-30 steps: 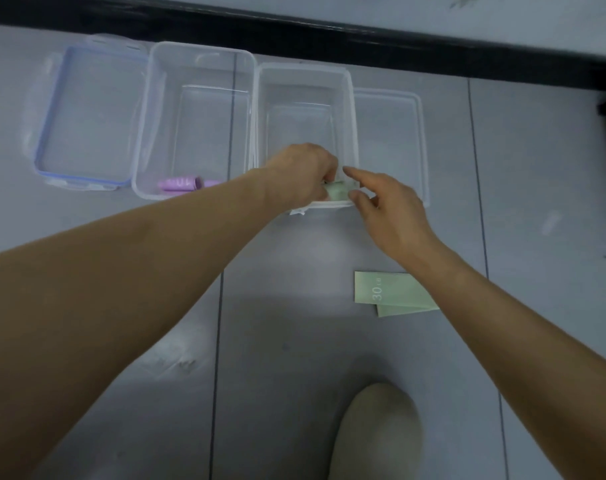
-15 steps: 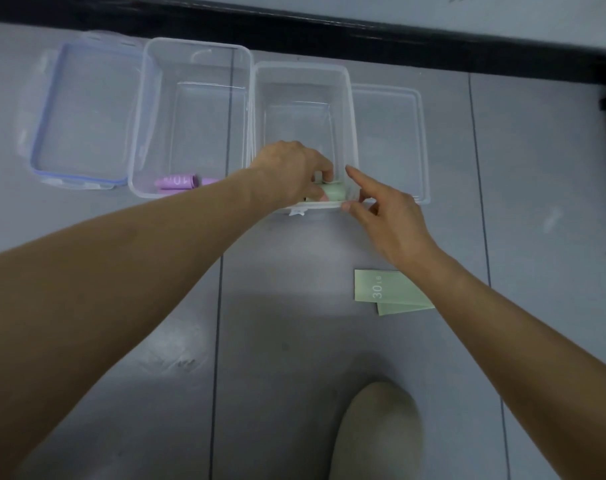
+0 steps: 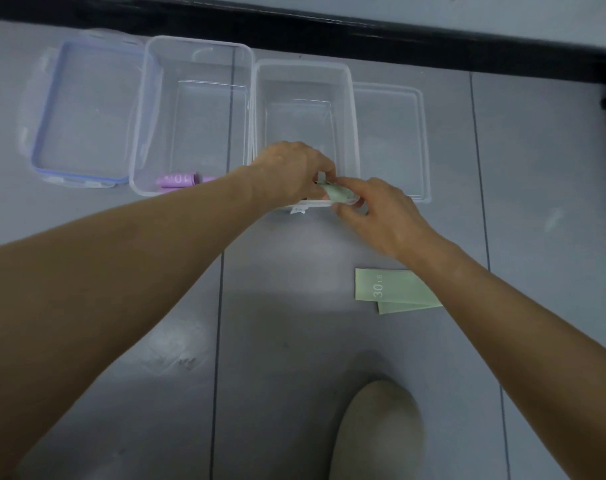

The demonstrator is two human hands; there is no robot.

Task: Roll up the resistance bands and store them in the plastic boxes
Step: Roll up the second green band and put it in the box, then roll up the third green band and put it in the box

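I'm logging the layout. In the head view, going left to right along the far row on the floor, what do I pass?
Blue-rimmed lid → larger clear box, with a rolled purple band at its near end → smaller clear box → clear lid.

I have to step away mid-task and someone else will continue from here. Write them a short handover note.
Hands: left hand and right hand both grip the rolled green band at the near rim of the smaller clear box; it is not yet released.
Done: a rolled purple band lies in the larger clear box.
Left: seat the green roll, then roll and store the flat green 30 LB band lying on the floor.
The blue-rimmed lid and clear lid are off.
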